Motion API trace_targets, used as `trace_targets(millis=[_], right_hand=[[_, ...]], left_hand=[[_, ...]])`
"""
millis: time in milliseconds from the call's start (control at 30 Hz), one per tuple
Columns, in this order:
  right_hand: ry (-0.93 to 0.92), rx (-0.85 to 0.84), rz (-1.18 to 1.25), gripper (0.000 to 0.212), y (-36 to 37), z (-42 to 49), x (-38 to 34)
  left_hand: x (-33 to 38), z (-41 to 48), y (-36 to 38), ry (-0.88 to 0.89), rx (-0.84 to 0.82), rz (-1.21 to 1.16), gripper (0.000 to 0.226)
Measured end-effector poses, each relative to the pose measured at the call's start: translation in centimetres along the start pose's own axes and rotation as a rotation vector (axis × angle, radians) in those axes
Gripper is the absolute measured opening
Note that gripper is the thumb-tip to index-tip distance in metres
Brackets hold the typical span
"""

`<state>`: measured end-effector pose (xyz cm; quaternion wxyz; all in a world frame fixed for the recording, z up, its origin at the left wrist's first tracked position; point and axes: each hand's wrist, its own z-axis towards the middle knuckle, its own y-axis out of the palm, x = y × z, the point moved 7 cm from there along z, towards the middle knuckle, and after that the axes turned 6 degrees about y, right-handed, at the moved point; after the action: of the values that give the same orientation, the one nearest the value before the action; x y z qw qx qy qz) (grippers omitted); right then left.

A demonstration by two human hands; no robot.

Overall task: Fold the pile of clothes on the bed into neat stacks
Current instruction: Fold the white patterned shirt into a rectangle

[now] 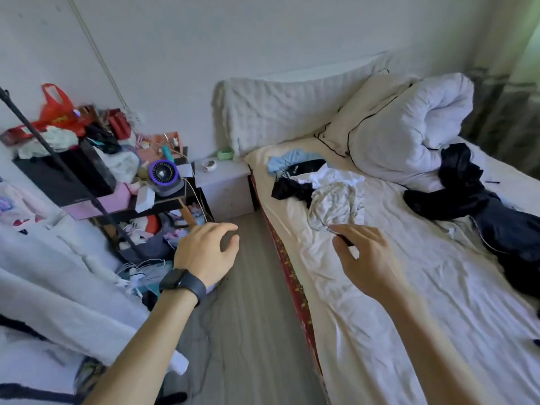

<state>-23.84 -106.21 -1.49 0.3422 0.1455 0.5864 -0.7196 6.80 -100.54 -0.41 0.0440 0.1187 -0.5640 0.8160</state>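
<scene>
Loose clothes lie on the cream-sheeted bed [394, 287]. A crumpled white patterned garment [336, 204] sits with a black piece [292, 190], a white piece [333, 173] and a light blue piece [287, 160] near the head end. A larger heap of dark clothes [467, 194] spreads along the right side. My right hand [365, 255] hovers over the sheet just below the white patterned garment and pinches a thin dark object [344, 238] between thumb and fingers; what it is I cannot tell. My left hand [207, 252], with a dark watch at the wrist, hangs over the floor with loosely curled fingers, holding nothing.
A rolled white duvet [409, 124] and pillow fill the bed's head end. A grey bedside cabinet [225, 185] stands left of the bed. Beside it is a cluttered shelf with a purple fan [163, 173]. Grey floor [251, 317] runs between the bed and white bedding [52, 287] at the left.
</scene>
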Motion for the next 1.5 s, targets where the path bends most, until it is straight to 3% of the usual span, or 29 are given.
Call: trace_targets(millis=[100,200,500,800,1000,1200,1500], right_hand=[[0.07,-0.15,-0.068,0.029,6.8,3.2,3.0],[0.095,-0.194,-0.123,0.027,11.7,7.1,4.7],[0.272,-0.215,-0.21,0.033,21.8,18.1,7.8],[0.6,-0.321,-0.134,0.033,31.3,26.5,14.7],[0.756,-0.325,-0.14,0.036,34.6,34.4,20.3],[0.985,-0.349,0.012,0.041,36.8,42.8,26.7],[1.408,-0.221,0.132,0.071,41.9,50.7,39.2]], left_hand=[[-4.0,1.6,7.7,-0.031,-0.196,-0.023,0.038],[-7.6,4.5,14.4,-0.013,-0.377,-0.016,0.03],[-12.1,21.0,24.6,0.126,-0.515,-0.078,0.031],[-10.5,36.0,36.4,0.371,-0.842,-0.034,0.035],[-7.6,46.7,44.3,0.521,-0.956,0.05,0.036],[-5.9,56.0,52.1,0.64,-1.033,0.115,0.043],[-2.8,63.1,68.7,0.86,-1.023,0.156,0.071]])
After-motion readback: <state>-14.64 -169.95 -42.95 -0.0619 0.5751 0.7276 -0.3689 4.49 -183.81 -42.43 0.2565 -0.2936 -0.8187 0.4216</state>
